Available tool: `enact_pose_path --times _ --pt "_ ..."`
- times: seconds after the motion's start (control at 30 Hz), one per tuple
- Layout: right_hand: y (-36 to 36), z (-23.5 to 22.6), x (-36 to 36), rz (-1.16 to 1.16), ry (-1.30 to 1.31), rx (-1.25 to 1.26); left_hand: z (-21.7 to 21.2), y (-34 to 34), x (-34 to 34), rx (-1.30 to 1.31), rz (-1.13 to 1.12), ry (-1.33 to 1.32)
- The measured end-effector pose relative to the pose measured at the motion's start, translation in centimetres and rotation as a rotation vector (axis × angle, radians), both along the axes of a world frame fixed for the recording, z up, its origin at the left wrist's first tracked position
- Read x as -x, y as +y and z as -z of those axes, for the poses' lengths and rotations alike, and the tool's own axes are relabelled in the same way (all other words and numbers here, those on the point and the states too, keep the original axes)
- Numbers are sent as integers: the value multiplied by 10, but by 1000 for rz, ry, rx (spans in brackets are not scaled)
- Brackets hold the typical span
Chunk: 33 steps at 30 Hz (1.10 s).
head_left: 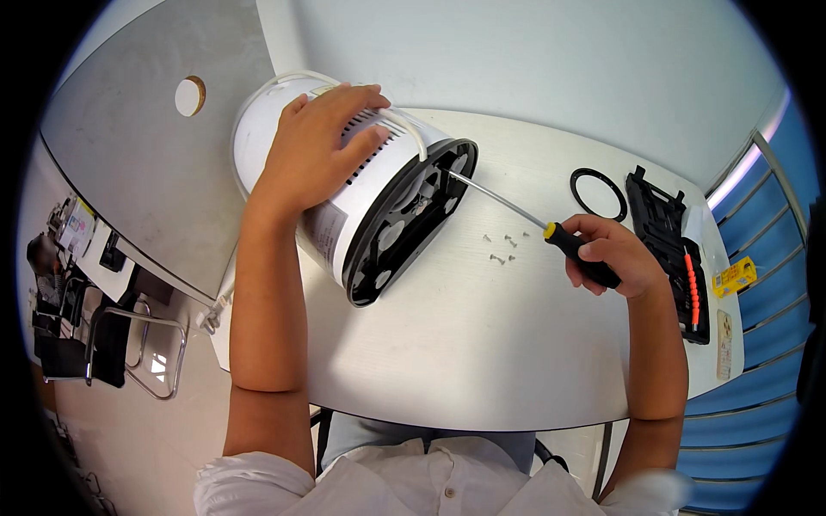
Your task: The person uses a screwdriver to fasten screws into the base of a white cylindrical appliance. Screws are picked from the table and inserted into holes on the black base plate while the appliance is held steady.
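Observation:
A white cylindrical appliance lies on its side on the white table, its black base plate facing right. My left hand presses flat on top of its vented side, next to a white cord. My right hand grips the black and yellow handle of a screwdriver. The long metal shaft reaches left, and its tip touches the upper part of the black base. Several small loose screws lie on the table under the shaft.
A black ring lies at the table's far right, beside an open black tool case with an orange bit holder. A small yellow box sits at the right edge. A grey table and a metal-framed chair stand left.

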State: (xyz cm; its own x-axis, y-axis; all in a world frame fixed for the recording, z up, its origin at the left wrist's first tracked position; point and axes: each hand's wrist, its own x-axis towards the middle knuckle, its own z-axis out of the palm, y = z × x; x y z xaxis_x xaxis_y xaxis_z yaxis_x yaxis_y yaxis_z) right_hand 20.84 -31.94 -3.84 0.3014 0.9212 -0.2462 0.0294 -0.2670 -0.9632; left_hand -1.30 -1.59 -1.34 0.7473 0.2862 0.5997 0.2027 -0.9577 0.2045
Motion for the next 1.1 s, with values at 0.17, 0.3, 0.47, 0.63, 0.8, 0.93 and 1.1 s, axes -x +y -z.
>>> enact_pose_path --times 0.17,0.3,0.47,0.63,0.8,0.93,1.1 --pt "-1 -2 25 120 -655 26 1 -1 0 -4 -10 10" --pt "-6 5 40 226 -1308 -244 0 0 1 -4 -4 13" --pt "-8 3 45 276 -1287 -208 -1 0 0 7 -10 31" --pt "-7 -1 43 224 -1206 -119 0 1 -2 -17 0 5" --pt "-10 5 42 239 -1366 -99 1 4 -2 -36 16 -8" --pt "-9 5 42 263 -1566 -237 2 6 -4 -37 39 -30" --pt "-9 0 41 243 -1150 -25 1 7 -1 -45 33 -17"
